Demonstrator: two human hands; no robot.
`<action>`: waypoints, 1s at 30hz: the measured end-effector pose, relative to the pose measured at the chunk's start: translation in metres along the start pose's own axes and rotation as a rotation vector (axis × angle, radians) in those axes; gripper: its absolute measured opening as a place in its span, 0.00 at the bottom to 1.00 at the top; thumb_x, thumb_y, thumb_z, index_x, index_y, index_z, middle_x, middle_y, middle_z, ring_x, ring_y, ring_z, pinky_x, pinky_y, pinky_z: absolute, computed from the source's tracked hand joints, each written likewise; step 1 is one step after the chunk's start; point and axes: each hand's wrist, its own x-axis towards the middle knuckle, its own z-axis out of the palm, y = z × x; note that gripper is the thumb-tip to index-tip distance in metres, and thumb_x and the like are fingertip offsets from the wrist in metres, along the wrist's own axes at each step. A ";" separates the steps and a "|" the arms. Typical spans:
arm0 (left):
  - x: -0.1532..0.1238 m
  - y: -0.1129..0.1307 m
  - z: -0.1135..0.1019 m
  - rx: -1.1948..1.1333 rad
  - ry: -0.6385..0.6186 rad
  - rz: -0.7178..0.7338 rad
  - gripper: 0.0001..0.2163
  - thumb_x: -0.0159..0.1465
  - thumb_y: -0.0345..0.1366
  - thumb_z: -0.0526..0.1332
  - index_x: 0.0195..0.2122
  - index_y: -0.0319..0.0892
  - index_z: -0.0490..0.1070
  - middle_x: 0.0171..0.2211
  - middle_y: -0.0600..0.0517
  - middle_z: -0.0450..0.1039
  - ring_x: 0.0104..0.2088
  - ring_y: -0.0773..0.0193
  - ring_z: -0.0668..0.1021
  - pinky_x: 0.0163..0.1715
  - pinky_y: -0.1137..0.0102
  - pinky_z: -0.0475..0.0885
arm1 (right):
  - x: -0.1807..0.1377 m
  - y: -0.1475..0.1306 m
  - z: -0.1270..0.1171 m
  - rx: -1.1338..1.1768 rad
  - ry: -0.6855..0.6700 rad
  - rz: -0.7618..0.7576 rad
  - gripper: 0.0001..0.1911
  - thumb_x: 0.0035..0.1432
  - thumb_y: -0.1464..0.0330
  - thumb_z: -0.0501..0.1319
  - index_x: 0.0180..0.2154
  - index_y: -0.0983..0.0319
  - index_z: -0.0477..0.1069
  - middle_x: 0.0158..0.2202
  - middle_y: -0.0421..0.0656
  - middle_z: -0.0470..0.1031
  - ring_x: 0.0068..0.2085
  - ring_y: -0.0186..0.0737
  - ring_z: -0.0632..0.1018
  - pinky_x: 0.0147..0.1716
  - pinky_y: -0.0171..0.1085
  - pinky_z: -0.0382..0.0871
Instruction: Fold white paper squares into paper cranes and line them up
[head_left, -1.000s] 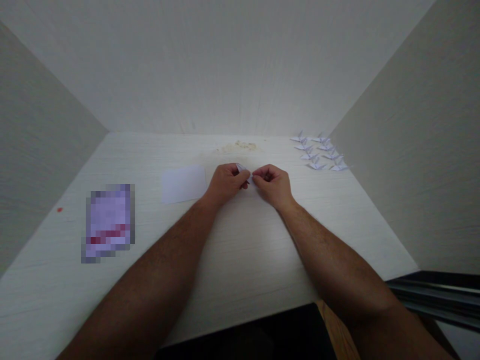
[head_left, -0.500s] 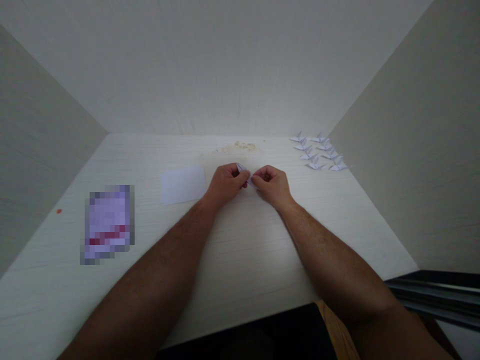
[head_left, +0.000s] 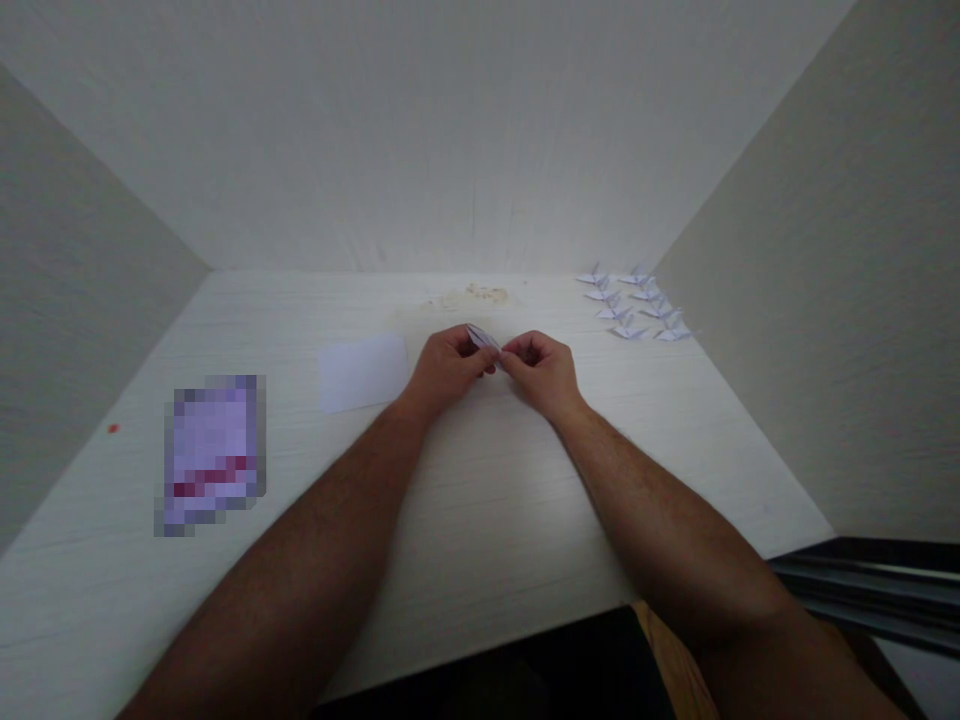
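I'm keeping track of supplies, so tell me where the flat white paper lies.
In the head view, the flat white paper lies on the table to the person's left, between the left hand and the blurred purple item.

Your left hand point(head_left: 448, 365) and right hand point(head_left: 544, 368) meet at a folded paper point(head_left: 484, 340), blocking mid-table, while bare tabletop point(head_left: 487, 500) opens between your forearms. A white sheet point(head_left: 364, 373) lies just beside your left wrist; a passable strip separates it from a blurred purple item point(head_left: 214, 430) farther left. Paper birds point(head_left: 628, 331) crowd the back right corner, and the back wall point(head_left: 435, 140) bars the far edge.
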 end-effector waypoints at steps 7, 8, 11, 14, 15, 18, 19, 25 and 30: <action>-0.001 0.001 0.000 -0.035 -0.003 -0.006 0.07 0.56 0.37 0.68 0.28 0.38 0.76 0.22 0.53 0.76 0.24 0.69 0.75 0.27 0.73 0.70 | 0.003 0.003 -0.001 0.007 -0.009 0.020 0.09 0.48 0.62 0.66 0.27 0.62 0.74 0.21 0.38 0.73 0.23 0.30 0.68 0.23 0.33 0.59; -0.001 0.001 0.000 -0.032 0.000 -0.012 0.07 0.56 0.37 0.68 0.28 0.38 0.76 0.22 0.52 0.76 0.24 0.69 0.75 0.27 0.73 0.70 | 0.003 0.003 -0.001 0.004 -0.010 0.015 0.09 0.48 0.62 0.66 0.27 0.62 0.75 0.21 0.38 0.73 0.23 0.30 0.68 0.23 0.33 0.59; -0.001 0.003 0.000 -0.020 0.007 -0.029 0.07 0.55 0.36 0.68 0.28 0.38 0.76 0.22 0.52 0.76 0.23 0.69 0.75 0.27 0.72 0.71 | 0.002 0.002 -0.001 -0.012 -0.012 0.012 0.09 0.48 0.62 0.67 0.27 0.62 0.75 0.22 0.38 0.73 0.23 0.30 0.68 0.23 0.33 0.59; -0.001 0.004 0.000 -0.014 0.009 -0.048 0.06 0.55 0.36 0.68 0.28 0.38 0.76 0.21 0.52 0.76 0.23 0.68 0.76 0.27 0.72 0.71 | 0.002 0.002 -0.001 -0.022 -0.015 0.017 0.09 0.49 0.62 0.67 0.27 0.62 0.74 0.22 0.38 0.74 0.23 0.30 0.68 0.23 0.33 0.59; -0.001 0.004 0.000 -0.011 0.011 -0.053 0.06 0.55 0.36 0.68 0.28 0.38 0.76 0.21 0.53 0.76 0.23 0.68 0.76 0.27 0.73 0.71 | 0.002 0.002 -0.001 -0.022 -0.016 0.018 0.09 0.49 0.62 0.67 0.27 0.62 0.74 0.22 0.38 0.74 0.23 0.30 0.68 0.23 0.33 0.59; -0.001 0.004 0.000 0.002 0.017 -0.055 0.06 0.55 0.36 0.68 0.28 0.38 0.76 0.22 0.53 0.76 0.23 0.68 0.76 0.27 0.72 0.71 | 0.002 0.003 0.000 -0.029 -0.016 0.023 0.09 0.49 0.62 0.67 0.27 0.61 0.74 0.22 0.38 0.74 0.23 0.31 0.69 0.23 0.33 0.60; 0.000 0.003 0.000 0.007 0.019 -0.053 0.06 0.55 0.36 0.68 0.28 0.38 0.76 0.22 0.53 0.77 0.23 0.68 0.76 0.27 0.72 0.71 | 0.002 0.003 0.000 -0.030 -0.019 0.023 0.09 0.49 0.62 0.67 0.27 0.61 0.74 0.22 0.38 0.74 0.23 0.31 0.69 0.23 0.33 0.60; 0.000 0.001 0.000 0.015 0.017 -0.049 0.07 0.55 0.37 0.68 0.27 0.39 0.76 0.22 0.52 0.77 0.23 0.68 0.76 0.26 0.73 0.71 | 0.001 0.002 0.000 -0.056 -0.026 0.004 0.09 0.50 0.61 0.66 0.28 0.61 0.73 0.23 0.38 0.74 0.24 0.32 0.69 0.25 0.34 0.61; 0.000 0.000 0.001 0.032 0.015 -0.043 0.08 0.55 0.38 0.68 0.27 0.38 0.76 0.22 0.52 0.77 0.24 0.68 0.76 0.27 0.72 0.71 | -0.001 0.002 0.000 -0.066 -0.037 -0.003 0.09 0.52 0.62 0.65 0.28 0.60 0.71 0.23 0.37 0.72 0.24 0.31 0.68 0.25 0.34 0.60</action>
